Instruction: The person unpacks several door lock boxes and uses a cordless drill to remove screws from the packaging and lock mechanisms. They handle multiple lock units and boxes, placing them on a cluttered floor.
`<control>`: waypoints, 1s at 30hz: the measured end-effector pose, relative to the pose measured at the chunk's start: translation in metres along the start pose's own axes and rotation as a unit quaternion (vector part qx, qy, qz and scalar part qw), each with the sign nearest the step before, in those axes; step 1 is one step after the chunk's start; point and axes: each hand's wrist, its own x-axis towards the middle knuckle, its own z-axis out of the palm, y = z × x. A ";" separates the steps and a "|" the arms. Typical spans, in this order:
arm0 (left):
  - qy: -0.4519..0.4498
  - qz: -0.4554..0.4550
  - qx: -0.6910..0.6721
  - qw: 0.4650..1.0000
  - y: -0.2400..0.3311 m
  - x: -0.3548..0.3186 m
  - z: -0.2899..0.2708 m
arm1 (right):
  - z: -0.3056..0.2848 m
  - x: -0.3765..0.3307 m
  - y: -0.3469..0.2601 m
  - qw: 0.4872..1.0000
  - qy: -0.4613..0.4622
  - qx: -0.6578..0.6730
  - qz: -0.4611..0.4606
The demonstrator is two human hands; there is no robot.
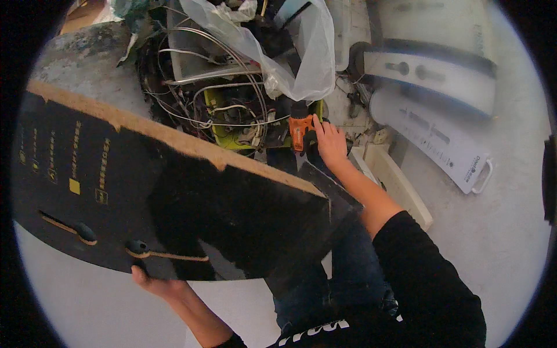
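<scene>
A large black board [232, 214] with a raw brown edge, pale printing and keyhole-shaped slots slants across the left and middle. My left hand [156, 284] grips its lower curved edge, thumb on the near face, other fingers hidden beneath it. Beyond the board's right end, an orange and black cordless drill [299, 133] has its dark chuck pointing away from me. My right hand [332, 142] is closed around the drill's right side; part of the grip is hidden under it.
Tangled cables [203, 98] and a yellow-green bin [232, 139] lie beyond the board, beside a clear plastic bag [313, 69]. White panels with slots [429, 139] lean at right, near a cream-coloured trough [400, 185]. A stained grey surface [87, 69] is at far left.
</scene>
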 end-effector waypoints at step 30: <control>-0.135 -0.170 0.028 0.976 -0.036 0.004 -0.068 | 0.036 0.051 -0.022 0.992 0.073 0.073 -0.065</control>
